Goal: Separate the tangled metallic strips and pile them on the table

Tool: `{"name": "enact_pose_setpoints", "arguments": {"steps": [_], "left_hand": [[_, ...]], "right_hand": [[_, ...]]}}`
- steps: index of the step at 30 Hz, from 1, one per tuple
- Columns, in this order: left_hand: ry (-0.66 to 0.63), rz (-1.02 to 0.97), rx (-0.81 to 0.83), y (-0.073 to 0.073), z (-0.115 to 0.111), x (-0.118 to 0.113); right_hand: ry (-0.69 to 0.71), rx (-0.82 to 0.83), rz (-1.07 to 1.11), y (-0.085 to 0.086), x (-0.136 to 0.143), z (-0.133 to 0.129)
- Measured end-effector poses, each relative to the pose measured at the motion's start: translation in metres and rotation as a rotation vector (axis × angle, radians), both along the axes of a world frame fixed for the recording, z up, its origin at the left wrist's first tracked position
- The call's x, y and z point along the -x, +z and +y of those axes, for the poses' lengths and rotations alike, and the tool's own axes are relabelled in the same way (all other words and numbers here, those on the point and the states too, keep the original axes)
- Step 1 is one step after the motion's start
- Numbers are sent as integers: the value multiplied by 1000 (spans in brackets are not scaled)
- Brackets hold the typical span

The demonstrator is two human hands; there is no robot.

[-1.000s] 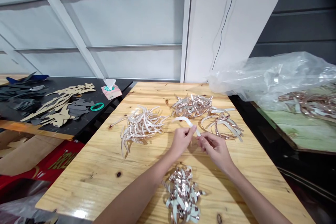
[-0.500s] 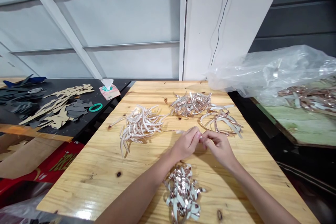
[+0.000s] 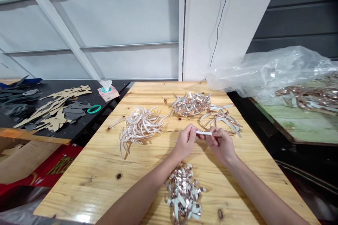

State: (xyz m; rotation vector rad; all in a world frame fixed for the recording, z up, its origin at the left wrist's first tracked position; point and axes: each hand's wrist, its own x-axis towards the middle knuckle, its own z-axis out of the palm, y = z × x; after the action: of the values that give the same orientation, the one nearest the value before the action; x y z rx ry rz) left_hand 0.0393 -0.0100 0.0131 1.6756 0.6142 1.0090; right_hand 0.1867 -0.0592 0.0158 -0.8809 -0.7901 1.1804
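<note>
A short white strip [image 3: 204, 132] is stretched level between my two hands above the wooden table [image 3: 97, 179]. My left hand [image 3: 185, 141] pinches its left end, and my right hand [image 3: 221, 144] grips the right end between thumb and finger. Just behind the right hand lies a loose loop of white and rose-gold strips [image 3: 221, 119]. A shiny rose-gold heap of strips [image 3: 190, 104] sits farther back. To the left is a pile of curled whitish strips [image 3: 142, 124]. Between my forearms rests a heap of short metallic and white pieces [image 3: 185, 191].
At left, a black table [image 3: 79, 126] carries beige cut scraps [image 3: 56, 114], grey scraps, a green tape ring [image 3: 94, 109] and a tissue pack [image 3: 108, 92]. On the right, clear plastic sheeting [image 3: 271, 70] covers part of a greenish board [image 3: 308, 124] with more strips.
My hands have moved apart, and the white strip now shows between them. The right hand has turned and shifted slightly right; the left has drawn a little left.
</note>
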Motion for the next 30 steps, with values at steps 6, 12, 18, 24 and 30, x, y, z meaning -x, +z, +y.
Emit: {"name": "enact_pose_setpoints", "arguments": {"steps": [6, 12, 18, 24, 30], "left_hand": [[25, -33, 31, -3, 1, -2], [114, 11, -79, -1, 1, 5], [-6, 135, -138, -3, 4, 8], [-31, 259, -194, 1, 4, 3], [-88, 129, 64, -2, 4, 0]], "right_hand": [[6, 32, 47, -6, 2, 4], [-103, 27, -601, -7, 6, -2], [-41, -86, -889, -9, 9, -11], [-48, -113, -874, -8, 8, -10], [-22, -61, -453, -3, 4, -7]]}}
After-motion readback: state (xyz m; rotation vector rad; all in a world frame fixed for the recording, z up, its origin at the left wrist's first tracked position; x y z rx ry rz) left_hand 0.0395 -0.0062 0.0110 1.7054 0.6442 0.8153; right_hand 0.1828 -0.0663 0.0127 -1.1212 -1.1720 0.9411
